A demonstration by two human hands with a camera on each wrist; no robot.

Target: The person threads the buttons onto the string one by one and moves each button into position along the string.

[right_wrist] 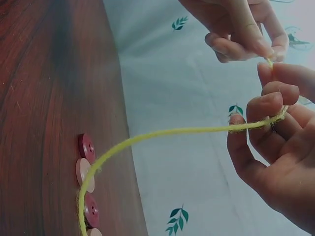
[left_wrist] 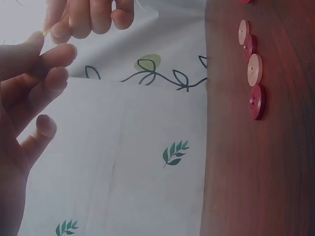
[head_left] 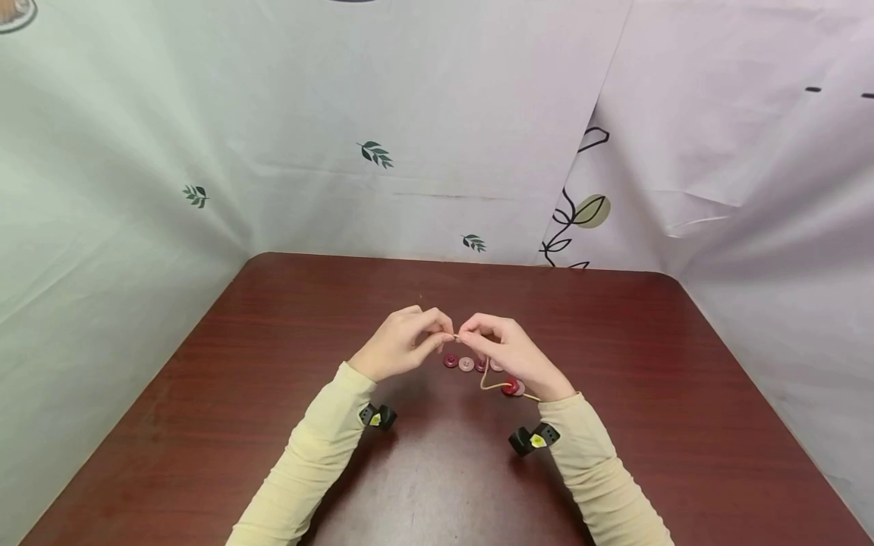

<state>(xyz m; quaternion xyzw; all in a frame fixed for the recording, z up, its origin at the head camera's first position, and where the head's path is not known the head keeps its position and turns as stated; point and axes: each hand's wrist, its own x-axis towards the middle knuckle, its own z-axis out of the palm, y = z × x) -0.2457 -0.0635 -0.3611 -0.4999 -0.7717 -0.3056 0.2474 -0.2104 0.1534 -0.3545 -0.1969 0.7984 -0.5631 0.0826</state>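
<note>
Above the table, my left hand (head_left: 403, 340) and right hand (head_left: 510, 350) meet fingertip to fingertip, pinching one end of a yellow cord (right_wrist: 162, 132). In the right wrist view the cord runs across the right hand's fingers and droops toward the table. A short bit of it shows between the two pinches. Below the hands lies a row of dark red and pale pink buttons; a dark red button (head_left: 451, 361) is leftmost, with a pink button (head_left: 466, 364) beside it. Nearer the right wrist, the cord meets a bright red button (head_left: 510, 387), which overlaps a pink one.
The reddish-brown wooden table (head_left: 273, 364) has rounded far corners. A white cloth with leaf prints (head_left: 410, 205) hangs behind it and along both sides. Each wrist wears a small black camera, the left camera (head_left: 378, 416) and the right camera (head_left: 532, 439).
</note>
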